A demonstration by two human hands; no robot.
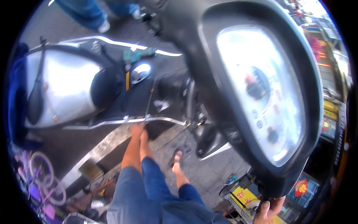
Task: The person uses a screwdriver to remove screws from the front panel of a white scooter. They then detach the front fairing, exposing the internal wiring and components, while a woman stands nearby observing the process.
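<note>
A black scooter instrument cluster (261, 93) with a glossy clear cover fills the right side, very close. At its lower end my right hand (271, 210) is closed around a black part of the handlebar housing (278, 188), thumb and fingers showing. My left hand (137, 130) reaches to the silver trim rail (164, 119) along the scooter's near side; its fingers are blurred and partly hidden. On the dark footboard lie a teal power drill (137, 55), a yellow strip-like piece (127, 81) and a shiny round bowl-like thing (141, 74).
The scooter's seat (71, 87) reflects light at left. A person in jeans (84, 15) stands beyond it. Purple bicycles (41, 175) stand lower left. My sandalled foot (177, 156) is on the pavement. A yellow sign (242, 196) and shop goods are at lower right.
</note>
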